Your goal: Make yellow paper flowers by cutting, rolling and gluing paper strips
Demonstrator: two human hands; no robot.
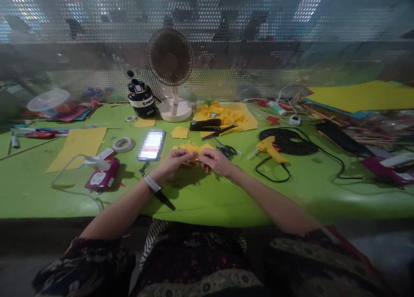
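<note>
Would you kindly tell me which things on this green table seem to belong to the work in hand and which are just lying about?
Apparently in the job:
yellow paper, pinched in the left hand and right hand;
probably the loose yellow pieces beyond the stapler;
perhaps the scissors and glue gun, both untouched.

Apparently just lying about:
fan;
black bottle;
plastic tub.

Paper (pixel 194 150) between left hand (pixel 174 162) and right hand (pixel 216 161); phone (pixel 151 146) left, glue gun (pixel 271 147) right; stapler (pixel 205 124) behind; fan (pixel 170 57) farther back.
</note>
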